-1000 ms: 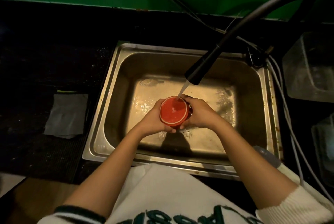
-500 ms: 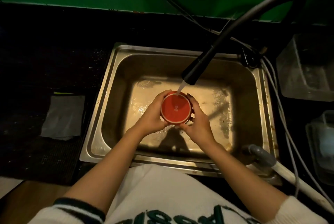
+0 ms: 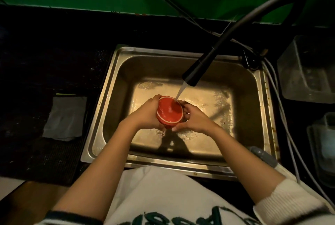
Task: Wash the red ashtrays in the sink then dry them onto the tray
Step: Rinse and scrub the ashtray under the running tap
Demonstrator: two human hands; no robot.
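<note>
A round red ashtray point(image 3: 169, 111) with a pale rim ring is held over the middle of the steel sink point(image 3: 116, 72). My left hand point(image 3: 145, 115) wraps its left side, and my right hand point(image 3: 194, 117) cups its right side and underside. Water runs from the black faucet head point(image 3: 194, 72) onto the upper right of the ashtray's face. The ashtray is tilted toward me. Its underside is hidden by my hands.
A grey cloth point(image 3: 66, 117) lies on the dark counter left of the sink. Clear plastic containers point(image 3: 306, 72) stand at the right, with cables running beside them. A grey-tipped white handle point(image 3: 262, 154) rests at the sink's near right corner. A green wall lies behind.
Both hands have turned the ashtray under the stream and shifted it slightly left; the water now strikes its upper right edge. My right hand has moved lower around it.
</note>
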